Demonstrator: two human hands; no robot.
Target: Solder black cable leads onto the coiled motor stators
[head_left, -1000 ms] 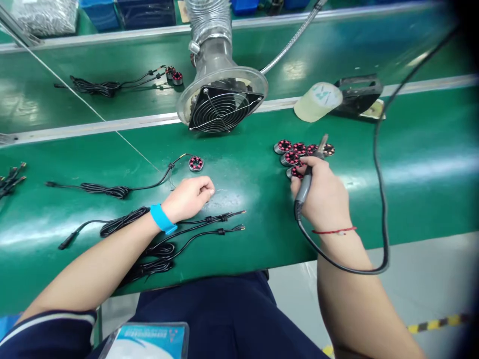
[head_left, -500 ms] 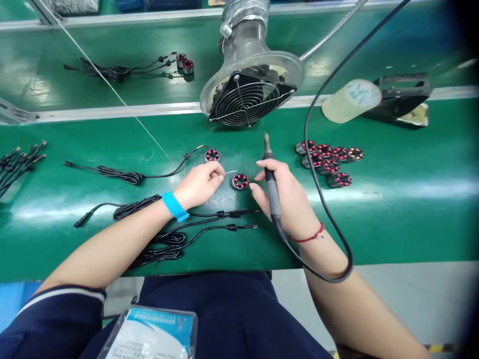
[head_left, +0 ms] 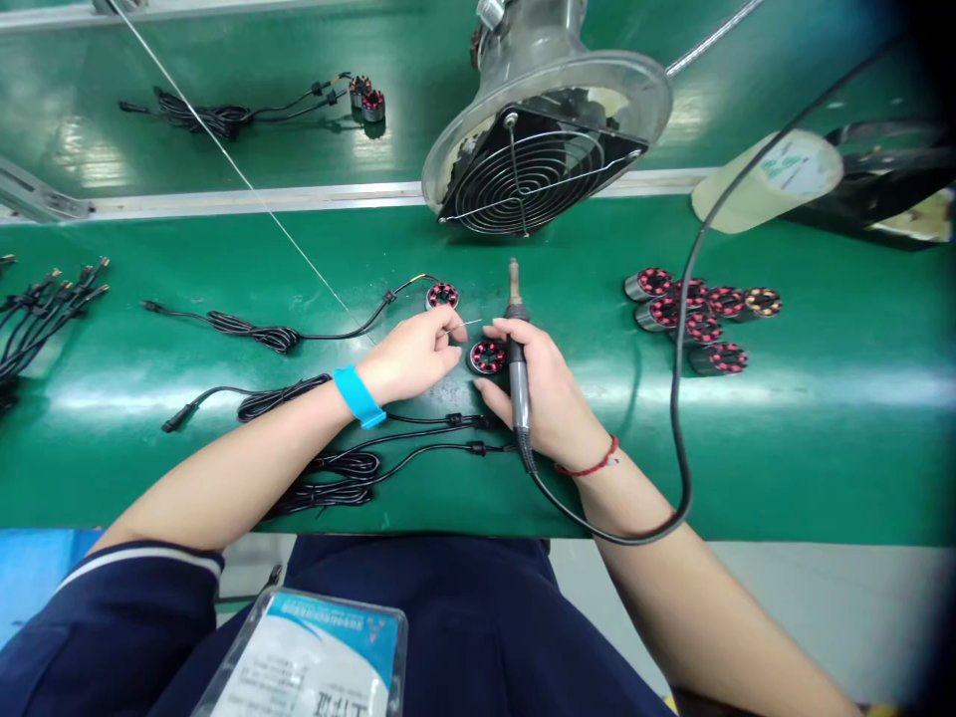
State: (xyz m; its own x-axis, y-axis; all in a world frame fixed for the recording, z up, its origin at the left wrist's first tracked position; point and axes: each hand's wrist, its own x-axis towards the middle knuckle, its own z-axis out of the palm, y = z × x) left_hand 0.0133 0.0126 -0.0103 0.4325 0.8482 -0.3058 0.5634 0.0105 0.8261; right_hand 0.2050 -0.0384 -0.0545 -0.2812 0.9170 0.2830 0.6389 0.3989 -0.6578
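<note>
Pinched in my left hand is a thin solder wire, its end poking out to the right above a round motor stator with red windings. My right hand grips a soldering iron, tip pointing away from me. That hand's thumb and fingertip sit close around the stator's right side; whether they touch it I cannot tell. Just beyond my left fingers lies another stator, joined to a black cable.
An exhaust hood with a fan grille hangs over the far side of the green bench. Several stators cluster at right near a yellowish roll. Coiled cables lie near the front edge. The iron's cord loops over my right forearm.
My right hand has come left with the soldering iron, its fingers now closer about the stator. My left hand still pinches the solder wire. The head view has shifted slightly.
</note>
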